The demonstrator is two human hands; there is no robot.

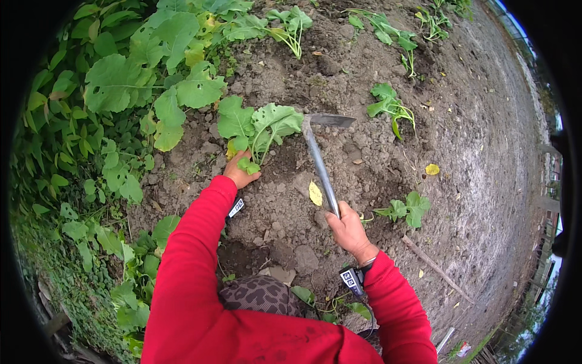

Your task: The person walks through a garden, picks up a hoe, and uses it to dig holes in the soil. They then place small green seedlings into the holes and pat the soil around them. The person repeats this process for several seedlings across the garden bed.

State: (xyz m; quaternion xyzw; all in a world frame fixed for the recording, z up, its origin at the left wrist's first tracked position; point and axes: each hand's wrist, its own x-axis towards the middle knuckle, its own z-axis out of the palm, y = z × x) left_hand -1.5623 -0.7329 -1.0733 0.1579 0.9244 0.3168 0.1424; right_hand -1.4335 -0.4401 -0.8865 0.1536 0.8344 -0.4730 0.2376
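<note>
My left hand (241, 172) is at the base of a leafy green seedling (266, 127), its stems rising from between thumb and fingers. Small leaves hide part of the grip. The seedling stands over loose brown soil (277, 200), with some holes in its broad leaves. In my right hand (352, 232) is the lower end of a short hand hoe (322, 164) with a grey metal handle. Its flat blade (332, 120) points right, just above or touching the soil beside the seedling; I cannot tell which.
Wilted seedlings (391, 107) stand in the soil to the right, another (411, 209) nearer. Large-leaved plants (122, 84) crowd the left. A yellow leaf (315, 193) lies by the hoe handle. A wooden stick (436, 268) rests at lower right. My patterned knee (261, 295) is below.
</note>
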